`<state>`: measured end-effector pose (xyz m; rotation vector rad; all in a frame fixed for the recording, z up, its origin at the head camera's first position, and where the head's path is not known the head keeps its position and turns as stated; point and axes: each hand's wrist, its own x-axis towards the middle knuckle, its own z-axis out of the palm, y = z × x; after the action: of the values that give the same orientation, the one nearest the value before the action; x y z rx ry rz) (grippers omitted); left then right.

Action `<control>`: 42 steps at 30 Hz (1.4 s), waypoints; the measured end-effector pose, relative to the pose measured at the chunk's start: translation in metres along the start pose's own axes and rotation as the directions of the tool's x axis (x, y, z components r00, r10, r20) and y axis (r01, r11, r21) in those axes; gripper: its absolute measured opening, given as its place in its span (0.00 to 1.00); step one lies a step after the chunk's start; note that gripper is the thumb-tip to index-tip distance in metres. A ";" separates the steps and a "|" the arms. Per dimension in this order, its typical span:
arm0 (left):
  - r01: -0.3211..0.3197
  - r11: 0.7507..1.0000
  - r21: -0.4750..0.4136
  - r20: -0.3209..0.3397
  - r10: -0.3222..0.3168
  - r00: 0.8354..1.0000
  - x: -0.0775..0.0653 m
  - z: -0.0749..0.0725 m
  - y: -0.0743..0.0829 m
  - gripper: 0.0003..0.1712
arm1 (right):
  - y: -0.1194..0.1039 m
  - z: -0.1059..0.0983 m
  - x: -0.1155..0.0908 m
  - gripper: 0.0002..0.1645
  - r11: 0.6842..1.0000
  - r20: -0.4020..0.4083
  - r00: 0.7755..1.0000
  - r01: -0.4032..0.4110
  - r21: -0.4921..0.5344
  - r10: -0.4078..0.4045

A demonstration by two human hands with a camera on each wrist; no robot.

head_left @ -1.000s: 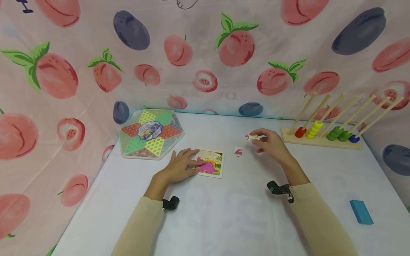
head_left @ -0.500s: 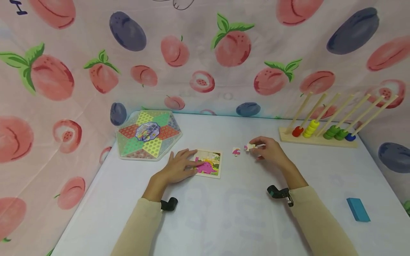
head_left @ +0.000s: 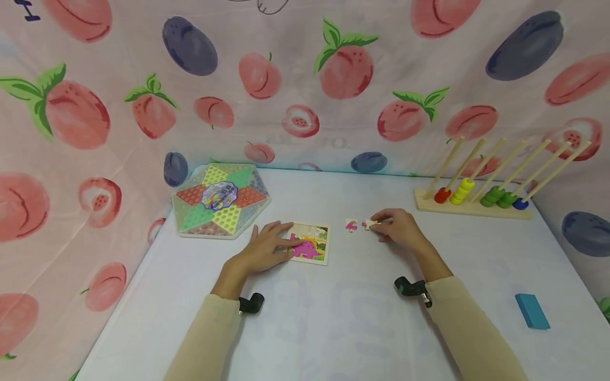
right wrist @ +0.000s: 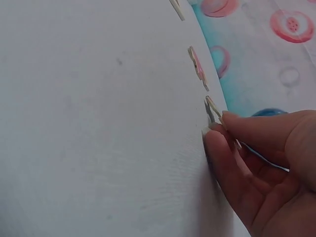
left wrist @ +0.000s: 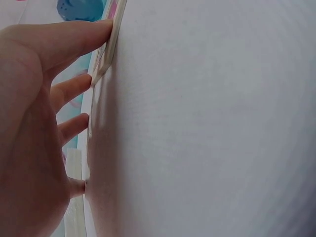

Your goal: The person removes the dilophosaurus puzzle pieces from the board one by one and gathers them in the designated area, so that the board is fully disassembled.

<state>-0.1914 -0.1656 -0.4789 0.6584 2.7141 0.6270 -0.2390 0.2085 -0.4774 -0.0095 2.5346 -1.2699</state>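
A small square jigsaw puzzle with a pink dinosaur picture lies in a pale wooden frame near the table's middle. My left hand rests on its left side with fingers spread; in the left wrist view the thumb touches the frame's edge. To the right lies a loose puzzle piece with a pink pattern. Beside it, my right hand pinches another puzzle piece between thumb and fingers, close over the table. In the right wrist view this held piece appears almost edge-on, tilted.
A hexagonal Chinese checkers board lies at the back left. A wooden bead rack with upright rods and coloured beads stands at the back right. A blue block lies at the right. A fruit-patterned cloth hangs behind the table.
My right hand has come down and toward me with its puzzle piece, nearing the loose piece. The left hand has stayed on the puzzle. The head view has shifted slightly.
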 end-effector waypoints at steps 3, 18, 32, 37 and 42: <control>-0.002 1.000 -0.001 -0.002 0.002 1.000 0.001 -0.001 0.000 0.24 | -0.001 0.000 0.002 0.19 0.999 -0.011 1.000 -0.023 -0.023 0.023; 0.011 1.000 -0.009 -0.004 -0.011 1.000 -0.002 -0.001 0.004 0.23 | -0.013 0.002 0.000 0.17 0.986 -0.036 0.999 -0.029 -0.162 0.024; 0.002 1.000 -0.012 -0.008 -0.002 1.000 -0.003 0.004 0.005 0.23 | -0.012 0.004 -0.003 0.15 0.953 -0.070 0.994 0.058 -0.298 -0.083; 0.010 1.000 -0.021 -0.019 -0.010 1.000 -0.006 0.003 0.003 0.23 | -0.017 0.008 -0.003 0.14 0.949 -0.076 0.994 0.048 -0.312 -0.075; -0.006 1.000 -0.025 -0.029 0.005 1.000 -0.004 0.002 0.004 0.23 | -0.020 0.006 -0.004 0.14 0.950 -0.090 0.995 0.005 -0.313 -0.035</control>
<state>-0.1861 -0.1636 -0.4786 0.6562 2.7271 0.6760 -0.2356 0.1924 -0.4645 -0.0457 2.7981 -0.8802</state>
